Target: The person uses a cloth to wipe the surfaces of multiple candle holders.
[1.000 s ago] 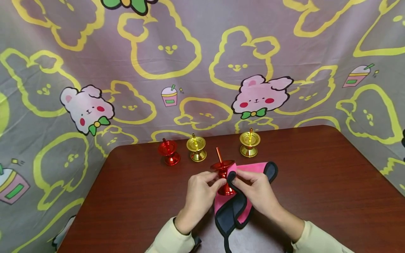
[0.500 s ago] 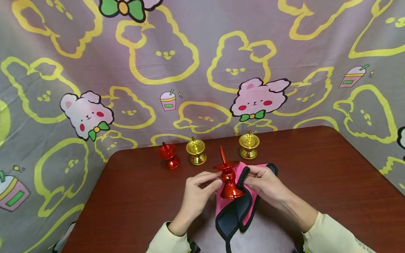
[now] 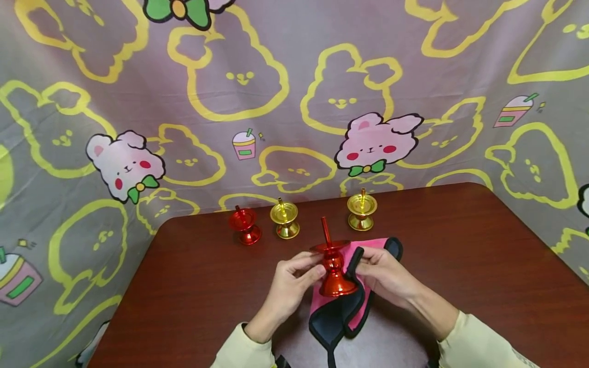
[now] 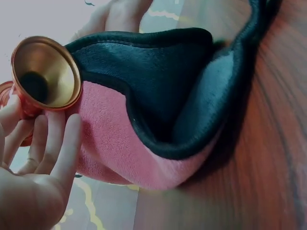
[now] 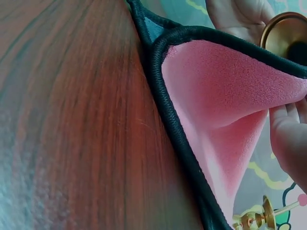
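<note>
A shiny red candle holder (image 3: 338,284) with a thin upright spike is held above the table, slightly tilted. My left hand (image 3: 287,289) grips it by the stem, thumb in front. The left wrist view shows the hollow, gold-coloured underside of its base (image 4: 55,72). My right hand (image 3: 391,276) pinches a pink cloth (image 5: 216,81) with a dark grey reverse and black edging, bunched against the right side of the holder. The cloth's lower part hangs in folds beneath, with a black loop trailing towards me. Some right fingers are hidden behind the cloth.
Along the back of the brown table (image 3: 193,291) stand a second red candle holder (image 3: 249,235), a gold candle holder (image 3: 288,230) and, farther right, another gold candle holder (image 3: 361,223). A patterned curtain (image 3: 294,128) rises behind and around the table.
The red candle holder has shifted a little right and towards me, baring more of its base. My right hand has drawn slightly right with the cloth edge. Both hands keep hold.
</note>
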Demonstrator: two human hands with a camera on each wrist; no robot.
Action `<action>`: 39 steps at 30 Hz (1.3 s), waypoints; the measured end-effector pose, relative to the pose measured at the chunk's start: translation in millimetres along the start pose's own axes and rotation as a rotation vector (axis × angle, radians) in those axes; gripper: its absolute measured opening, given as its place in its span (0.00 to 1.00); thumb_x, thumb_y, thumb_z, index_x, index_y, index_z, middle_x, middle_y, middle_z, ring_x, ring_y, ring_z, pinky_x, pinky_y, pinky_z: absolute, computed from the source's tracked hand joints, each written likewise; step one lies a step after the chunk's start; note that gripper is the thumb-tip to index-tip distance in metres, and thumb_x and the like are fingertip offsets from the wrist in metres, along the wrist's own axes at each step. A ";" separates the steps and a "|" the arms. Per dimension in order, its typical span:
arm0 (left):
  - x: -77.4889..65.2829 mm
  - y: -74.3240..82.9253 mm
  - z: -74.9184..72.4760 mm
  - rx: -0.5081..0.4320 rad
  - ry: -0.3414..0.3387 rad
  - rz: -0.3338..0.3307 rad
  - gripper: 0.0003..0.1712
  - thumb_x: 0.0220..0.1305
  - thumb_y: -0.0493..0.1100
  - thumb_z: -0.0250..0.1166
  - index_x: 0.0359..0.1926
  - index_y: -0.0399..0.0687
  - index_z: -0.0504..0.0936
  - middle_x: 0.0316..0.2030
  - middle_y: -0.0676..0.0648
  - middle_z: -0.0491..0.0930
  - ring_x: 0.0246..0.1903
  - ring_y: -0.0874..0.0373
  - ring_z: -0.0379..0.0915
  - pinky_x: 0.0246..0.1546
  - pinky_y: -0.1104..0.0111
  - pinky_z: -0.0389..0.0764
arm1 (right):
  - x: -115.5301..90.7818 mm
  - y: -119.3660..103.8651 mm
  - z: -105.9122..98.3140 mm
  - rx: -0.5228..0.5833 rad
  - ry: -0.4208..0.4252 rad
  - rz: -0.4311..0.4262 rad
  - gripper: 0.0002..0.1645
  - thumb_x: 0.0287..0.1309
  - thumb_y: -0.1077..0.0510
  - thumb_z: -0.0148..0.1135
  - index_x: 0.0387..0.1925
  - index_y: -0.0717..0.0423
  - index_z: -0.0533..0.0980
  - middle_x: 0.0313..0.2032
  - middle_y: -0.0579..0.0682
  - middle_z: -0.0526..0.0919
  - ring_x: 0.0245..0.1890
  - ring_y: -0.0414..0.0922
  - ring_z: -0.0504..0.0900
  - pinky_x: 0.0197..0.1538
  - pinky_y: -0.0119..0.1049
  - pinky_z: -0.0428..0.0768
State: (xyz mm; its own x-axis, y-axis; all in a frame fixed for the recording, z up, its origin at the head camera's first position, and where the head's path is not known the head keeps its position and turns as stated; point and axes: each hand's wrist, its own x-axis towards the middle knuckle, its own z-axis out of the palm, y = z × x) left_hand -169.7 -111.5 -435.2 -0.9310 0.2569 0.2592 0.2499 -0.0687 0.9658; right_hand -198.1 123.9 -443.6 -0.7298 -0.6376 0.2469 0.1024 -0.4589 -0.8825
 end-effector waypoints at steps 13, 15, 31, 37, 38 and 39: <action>-4.1 -0.6 -3.0 0.134 -0.044 0.004 0.20 0.66 0.36 0.69 0.57 0.31 0.81 0.48 0.36 0.83 0.40 0.58 0.83 0.42 0.65 0.84 | -0.7 4.1 0.7 -0.108 0.070 -0.012 0.17 0.70 0.71 0.52 0.48 0.55 0.84 0.43 0.48 0.86 0.46 0.42 0.82 0.55 0.36 0.79; -3.7 -0.2 -3.1 0.156 -0.019 -0.005 0.20 0.64 0.37 0.70 0.55 0.32 0.83 0.47 0.36 0.85 0.39 0.57 0.84 0.41 0.65 0.84 | -0.4 4.4 1.3 -0.133 0.069 -0.026 0.17 0.70 0.71 0.53 0.49 0.56 0.84 0.44 0.49 0.86 0.46 0.42 0.83 0.55 0.36 0.79; -1.6 6.2 2.6 0.279 0.115 -0.032 0.17 0.58 0.38 0.75 0.49 0.37 0.88 0.32 0.43 0.88 0.29 0.57 0.83 0.31 0.70 0.83 | 3.4 7.3 9.8 -0.464 0.220 -0.145 0.14 0.63 0.73 0.61 0.49 0.77 0.78 0.41 0.51 0.88 0.40 0.42 0.85 0.46 0.36 0.84; 1.1 6.5 5.4 0.481 0.156 0.038 0.15 0.55 0.41 0.77 0.45 0.40 0.90 0.29 0.49 0.87 0.28 0.61 0.80 0.28 0.70 0.80 | 4.1 6.9 17.4 -0.608 0.291 -0.133 0.15 0.62 0.71 0.65 0.50 0.73 0.81 0.43 0.58 0.88 0.41 0.43 0.86 0.46 0.36 0.83; 2.1 6.6 5.5 0.522 0.160 0.052 0.15 0.55 0.41 0.78 0.44 0.42 0.90 0.29 0.50 0.87 0.27 0.62 0.79 0.27 0.70 0.79 | 4.5 6.8 19.5 -0.631 0.304 -0.132 0.15 0.62 0.70 0.65 0.51 0.71 0.81 0.44 0.59 0.87 0.42 0.42 0.87 0.46 0.35 0.83; 3.1 7.2 5.6 0.567 0.162 0.068 0.15 0.54 0.41 0.78 0.43 0.43 0.91 0.29 0.51 0.87 0.27 0.63 0.79 0.27 0.70 0.79 | 5.3 6.9 21.8 -0.656 0.318 -0.136 0.16 0.61 0.70 0.65 0.51 0.70 0.81 0.45 0.59 0.87 0.43 0.42 0.86 0.46 0.35 0.83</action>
State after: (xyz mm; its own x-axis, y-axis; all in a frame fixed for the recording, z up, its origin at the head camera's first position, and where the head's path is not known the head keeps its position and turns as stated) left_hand -169.4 -105.8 -427.4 -0.9257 0.1162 0.3600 0.3717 0.4573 0.8080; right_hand -186.5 103.9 -439.7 -0.8782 -0.3455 0.3307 -0.3546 0.0064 -0.9350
